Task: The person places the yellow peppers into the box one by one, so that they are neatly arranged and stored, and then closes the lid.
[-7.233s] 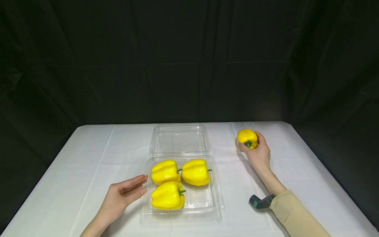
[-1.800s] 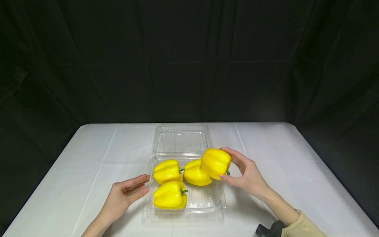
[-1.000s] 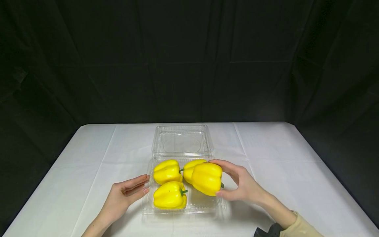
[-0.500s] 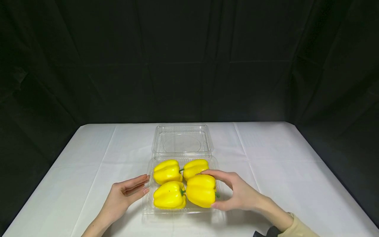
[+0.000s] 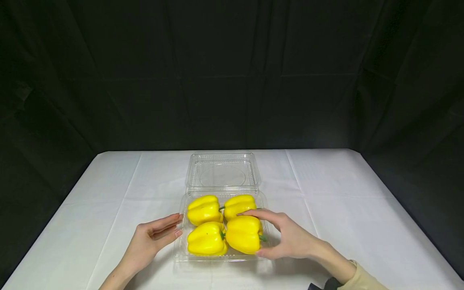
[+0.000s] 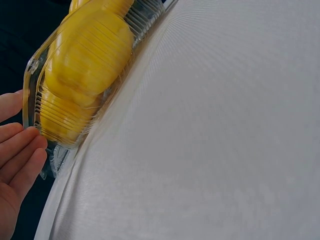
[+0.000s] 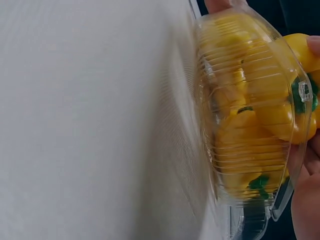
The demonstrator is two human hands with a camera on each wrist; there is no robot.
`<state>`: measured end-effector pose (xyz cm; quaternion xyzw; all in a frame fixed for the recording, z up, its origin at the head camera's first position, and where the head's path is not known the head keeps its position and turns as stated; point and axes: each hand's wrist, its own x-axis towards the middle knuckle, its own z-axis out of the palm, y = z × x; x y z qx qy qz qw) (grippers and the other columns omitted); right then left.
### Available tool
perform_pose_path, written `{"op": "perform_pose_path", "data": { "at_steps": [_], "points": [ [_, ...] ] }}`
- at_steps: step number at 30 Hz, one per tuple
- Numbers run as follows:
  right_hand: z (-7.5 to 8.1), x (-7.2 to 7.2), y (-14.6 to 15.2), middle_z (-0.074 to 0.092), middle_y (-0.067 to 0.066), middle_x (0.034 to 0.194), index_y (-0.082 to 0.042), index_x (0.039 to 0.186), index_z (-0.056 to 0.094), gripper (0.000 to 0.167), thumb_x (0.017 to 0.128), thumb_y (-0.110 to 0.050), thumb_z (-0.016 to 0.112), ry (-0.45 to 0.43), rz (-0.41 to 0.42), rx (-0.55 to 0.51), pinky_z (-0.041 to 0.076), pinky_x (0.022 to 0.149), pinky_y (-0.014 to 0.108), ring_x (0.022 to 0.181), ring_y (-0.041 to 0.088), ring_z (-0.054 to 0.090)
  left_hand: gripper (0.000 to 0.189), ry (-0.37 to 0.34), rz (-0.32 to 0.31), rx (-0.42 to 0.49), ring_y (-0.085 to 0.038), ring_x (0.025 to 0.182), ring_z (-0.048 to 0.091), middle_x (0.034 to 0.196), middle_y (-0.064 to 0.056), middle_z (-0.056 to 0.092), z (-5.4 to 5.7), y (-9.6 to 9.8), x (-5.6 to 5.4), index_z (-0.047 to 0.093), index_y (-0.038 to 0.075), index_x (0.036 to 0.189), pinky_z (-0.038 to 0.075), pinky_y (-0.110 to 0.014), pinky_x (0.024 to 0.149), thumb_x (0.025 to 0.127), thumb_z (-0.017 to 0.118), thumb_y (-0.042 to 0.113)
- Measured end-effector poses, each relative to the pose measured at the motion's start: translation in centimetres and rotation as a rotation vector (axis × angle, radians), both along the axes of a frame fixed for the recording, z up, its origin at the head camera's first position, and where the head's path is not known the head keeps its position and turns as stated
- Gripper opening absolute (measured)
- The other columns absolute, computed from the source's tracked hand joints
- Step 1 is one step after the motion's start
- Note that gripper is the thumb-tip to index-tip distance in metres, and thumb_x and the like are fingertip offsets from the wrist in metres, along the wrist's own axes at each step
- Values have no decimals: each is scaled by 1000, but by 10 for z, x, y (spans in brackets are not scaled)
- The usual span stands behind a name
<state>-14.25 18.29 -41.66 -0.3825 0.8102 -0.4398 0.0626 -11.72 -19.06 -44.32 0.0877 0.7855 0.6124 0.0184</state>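
Observation:
A clear plastic clamshell container (image 5: 250,257) lies with its lid (image 5: 222,173) folded back, away from me. Three yellow bell peppers, one of them the near-left bell pepper (image 5: 206,239), sit inside its base. My right hand (image 5: 290,237) holds a fourth yellow bell pepper (image 5: 243,235) in the near-right corner, thumb at the near side and fingers at the far side. Its green stem points right; in the right wrist view part of it stands above the rim. My left hand (image 5: 150,241) rests its nearly straight fingertips against the container's left edge, also visible in the left wrist view.
A white cloth covers the table (image 5: 326,181), with a black curtain (image 5: 232,80) behind it and at both sides. A dark wrist device (image 5: 330,283) sits by the beige right sleeve (image 5: 362,278) at the bottom edge.
My right hand has brought the fourth pepper from the table's far right over the container, then lowered it toward me into the near-right corner. The left hand has stayed at the left edge.

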Motion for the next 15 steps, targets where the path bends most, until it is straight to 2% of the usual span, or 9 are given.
{"op": "perform_pose_path", "data": {
  "at_steps": [7, 12, 15],
  "points": [
    [-3, 0, -4, 55, -10, 141, -28, 143, 51, 72, 79, -24, 86, 2, 25, -1, 44, 113, 44, 134, 14, 47, 47, 7, 1, -8, -14, 114, 67, 129, -10, 68, 0, -1, 0, 67, 5, 129, 58, -23, 92, 86, 80, 20],
    [-5, 1, -5, 54, -6, 141, -23, 141, 54, 69, 80, -30, 86, 93, 18, -17, 45, 113, 39, 134, 15, 47, 47, 15, -2, -4, -13, 113, 68, 128, -10, 68, -1, -1, -1, 67, 5, 128, 58, -22, 92, 86, 80, 19],
    [-7, 1, -3, 55, -6, 137, -22, 138, 57, 67, 79, -31, 87, 181, 5, -35, 48, 109, 35, 128, 15, 52, 47, 14, -2, 5, -11, 113, 67, 128, -9, 68, -3, -1, -2, 67, 5, 128, 58, -22, 92, 86, 80, 19]
  ]
}}
